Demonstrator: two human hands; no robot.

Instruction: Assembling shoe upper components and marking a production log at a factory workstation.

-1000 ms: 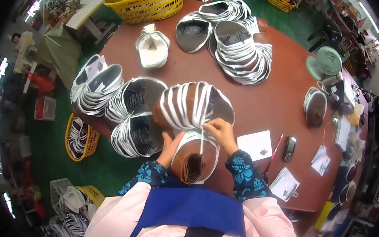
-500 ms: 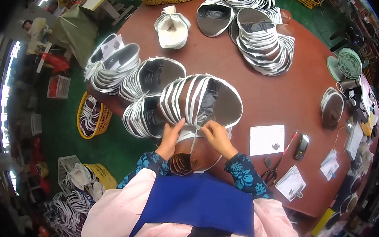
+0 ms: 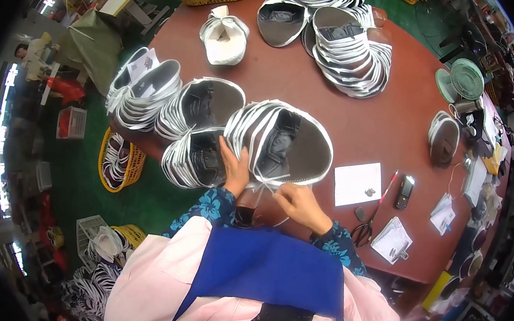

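Note:
A bundle of nested shoe uppers [image 3: 306, 143], brown with white edges and dark linings, lies right in front of me. White string [image 3: 265, 180] crosses at its near edge, apparently in a knot. My right hand [image 3: 302, 205] is closed in a pinch on the string, just below the bundle's near side. Against the bundle's left side rests my left hand [image 3: 236, 170], fingers stretched out and thumb apart. More brown upper parts [image 3: 247, 207] show between my wrists, partly hidden by my hands and the apron. Another stack of uppers [image 3: 192, 158] sits just left of my left hand.
More stacked uppers [image 3: 353, 56] stand at the far side, near a white cloth-like bundle [image 3: 225, 40]. To the right lie a paper sheet [image 3: 358, 183], scissors [image 3: 361, 234], a handheld device [image 3: 405, 192] and clipped papers [image 3: 392, 240]. A yellow basket [image 3: 138, 166] stands left of the table [image 3: 392, 132].
The uppers in the front bundle sit closer together, and the bundle has shifted slightly right. My right hand has moved down and right with the string; my left hand's fingers have straightened upward.

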